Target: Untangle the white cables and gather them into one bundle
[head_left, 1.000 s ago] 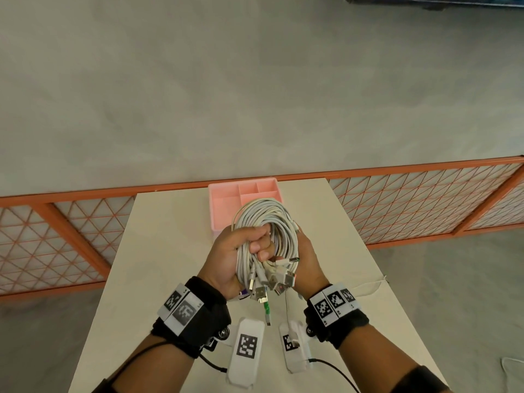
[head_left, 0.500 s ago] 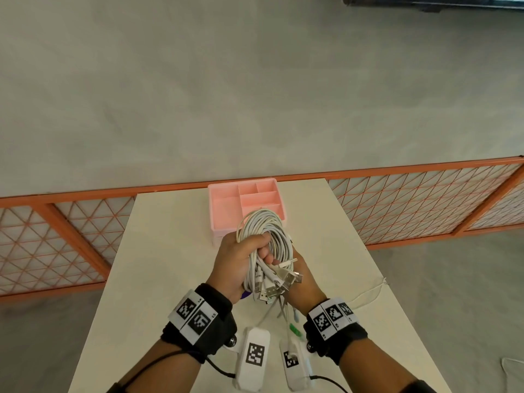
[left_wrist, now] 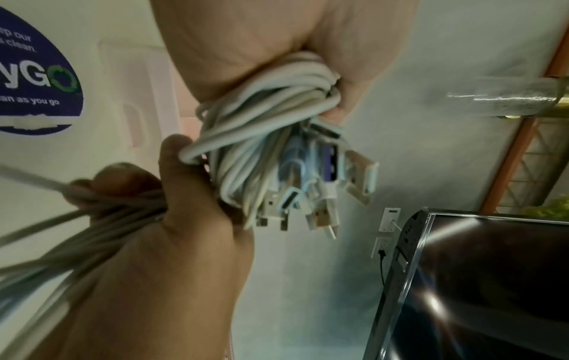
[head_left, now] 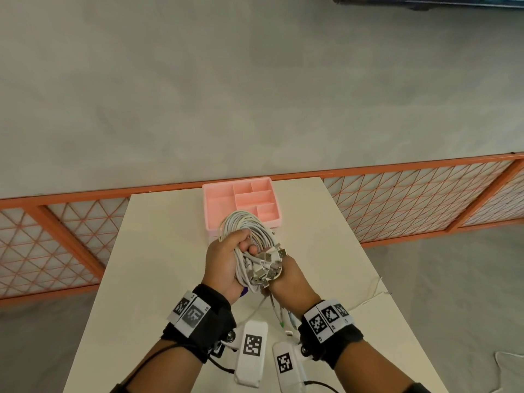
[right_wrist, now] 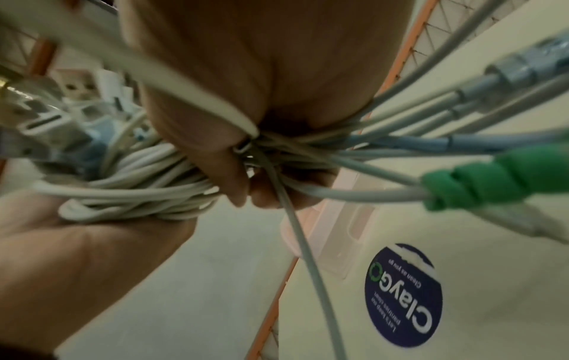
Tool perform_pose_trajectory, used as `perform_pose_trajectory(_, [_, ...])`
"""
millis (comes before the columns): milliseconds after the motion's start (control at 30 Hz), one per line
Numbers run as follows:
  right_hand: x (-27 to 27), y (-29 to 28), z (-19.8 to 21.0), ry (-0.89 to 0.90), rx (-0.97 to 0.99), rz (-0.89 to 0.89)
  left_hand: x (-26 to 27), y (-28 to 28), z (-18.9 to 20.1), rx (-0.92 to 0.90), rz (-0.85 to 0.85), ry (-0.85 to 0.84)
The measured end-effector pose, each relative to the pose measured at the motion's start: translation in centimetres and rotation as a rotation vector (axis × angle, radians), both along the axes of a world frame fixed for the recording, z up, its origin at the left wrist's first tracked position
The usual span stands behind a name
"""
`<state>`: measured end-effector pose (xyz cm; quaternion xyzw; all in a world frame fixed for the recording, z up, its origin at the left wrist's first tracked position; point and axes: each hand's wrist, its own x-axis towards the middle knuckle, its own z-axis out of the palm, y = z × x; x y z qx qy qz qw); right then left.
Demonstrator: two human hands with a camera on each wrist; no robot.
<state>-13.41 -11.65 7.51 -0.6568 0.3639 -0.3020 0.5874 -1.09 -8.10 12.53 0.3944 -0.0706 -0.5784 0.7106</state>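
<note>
Several white cables (head_left: 247, 226) form one coil held above the cream table (head_left: 158, 251). My left hand (head_left: 226, 256) grips the coil's near side, fingers curled round it. My right hand (head_left: 292, 276) grips the same bundle from the right, just under a cluster of USB plugs (head_left: 269, 269). Loose ends, one with a green plug (head_left: 281, 324), hang toward the table between my wrists. In the left wrist view, the left hand (left_wrist: 261, 36) clamps the cables (left_wrist: 277, 95). In the right wrist view, the right hand (right_wrist: 231, 73) pinches the cables (right_wrist: 138, 190) where the loose ends fan out.
A pink compartment tray (head_left: 215, 205) stands just beyond the coil at the table's far edge. A thin stray cable (head_left: 368, 296) lies near the right edge. A round blue sticker (right_wrist: 403, 294) is on the tabletop. An orange mesh fence (head_left: 411, 199) runs behind.
Both hands have lowered the coil a little and shifted it left, uncovering more of the pink tray. The loose ends now reach the table. Both grips are unchanged.
</note>
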Motion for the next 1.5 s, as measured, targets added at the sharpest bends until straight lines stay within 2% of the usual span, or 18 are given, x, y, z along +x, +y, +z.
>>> perform_pose_trajectory(233, [0.8,0.8,-0.3,0.094,0.157,0.041,-0.8,-0.5,-0.9,0.024,0.211,-0.135])
perform_pose_trajectory(433, [0.7,1.3,0.3,0.136,0.358,0.135,-0.2,-0.5,-2.5,0.010,0.269,-0.393])
perform_pose_trajectory(667, [0.4,0.8,0.7,0.413,0.296,0.257,0.3,0.0,-4.0,-0.077,0.223,-0.562])
perform_pose_trajectory(833, [0.7,0.4,1.6,0.559,0.266,0.377,0.6,0.1,-4.6,-0.057,0.279,-0.718])
perform_pose_trajectory(967, [1.1,0.4,1.8,0.492,0.338,0.327,0.7,0.0,-4.8,-0.067,0.279,-0.823])
perform_pose_trajectory(1167, [1.7,0.3,1.8,0.241,0.616,0.181,0.5,0.4,-4.9,-0.095,0.262,-0.975])
perform_pose_trajectory(1333, [1.7,0.2,2.2,0.126,0.769,0.167,1.1,0.6,-6.0,-0.069,0.112,-1.083])
perform_pose_trajectory(1500, [1.3,-0.2,2.4,0.073,0.896,0.193,1.5,1.0,-6.6,-0.080,0.048,-1.154])
